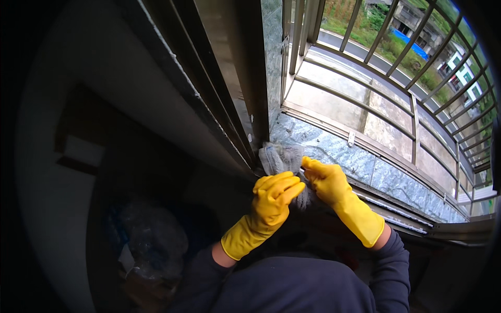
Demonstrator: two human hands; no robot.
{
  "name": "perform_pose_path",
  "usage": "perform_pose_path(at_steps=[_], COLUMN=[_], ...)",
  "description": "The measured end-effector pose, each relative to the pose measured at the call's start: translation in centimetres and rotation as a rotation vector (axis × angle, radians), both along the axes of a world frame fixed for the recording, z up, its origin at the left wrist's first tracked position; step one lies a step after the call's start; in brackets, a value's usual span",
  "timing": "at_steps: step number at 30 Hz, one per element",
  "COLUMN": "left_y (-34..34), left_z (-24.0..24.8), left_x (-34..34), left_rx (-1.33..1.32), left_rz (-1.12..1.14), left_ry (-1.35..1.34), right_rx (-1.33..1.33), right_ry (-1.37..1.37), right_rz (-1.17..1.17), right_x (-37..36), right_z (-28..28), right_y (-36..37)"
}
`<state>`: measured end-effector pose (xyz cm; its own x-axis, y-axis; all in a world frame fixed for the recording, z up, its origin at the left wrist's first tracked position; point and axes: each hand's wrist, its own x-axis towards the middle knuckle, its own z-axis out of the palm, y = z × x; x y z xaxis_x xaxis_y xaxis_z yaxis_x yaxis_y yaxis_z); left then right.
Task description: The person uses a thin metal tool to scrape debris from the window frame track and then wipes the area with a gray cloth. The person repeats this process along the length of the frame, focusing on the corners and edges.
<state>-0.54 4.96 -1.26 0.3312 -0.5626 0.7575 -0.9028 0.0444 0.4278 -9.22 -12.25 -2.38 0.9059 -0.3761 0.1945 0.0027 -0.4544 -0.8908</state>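
A grey, damp-looking cloth [282,157] is bunched at the corner where the window frame meets the marbled sill. Both of my hands wear yellow rubber gloves. My left hand [272,201] is closed on the near side of the cloth, its fingers bent and hiding part of it. To its right, my right hand [329,180] is curled with the fingertips at the cloth's right edge, gripping it. A loose end of the cloth hangs down between the two hands. Beneath them runs the metal window track [391,211].
The blue-grey marbled sill [334,148] stretches away to the right. Metal security bars [360,104] enclose the outside ledge. A dark window frame [229,68] rises at left. Low on the left, a clear plastic bag [156,242] lies in shadow.
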Motion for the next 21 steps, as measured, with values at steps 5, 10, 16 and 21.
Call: perform_pose_path(at_steps=[5,10,16,21], left_y=[-1.7,-1.5,-0.5,-0.3], left_z=[3.1,1.6,-0.3,-0.4], left_x=[-2.5,-3.5,-2.2,-0.8], left_rx=[0.009,0.144,0.151,0.187], left_rz=[-0.155,-0.061,-0.101,-0.207], left_ry=[-0.045,-0.046,0.059,0.090], right_rx=[0.749,0.361,-0.910,-0.921], right_ry=[-0.287,-0.164,0.570,0.745], right_rz=[-0.392,-0.392,0.149,0.284], right_x=[-3.7,-4.5,-2.5,1.3], right_z=[5.4,8.2,11.4,12.8], right_y=[-0.8,-3.0,-0.2,1.0])
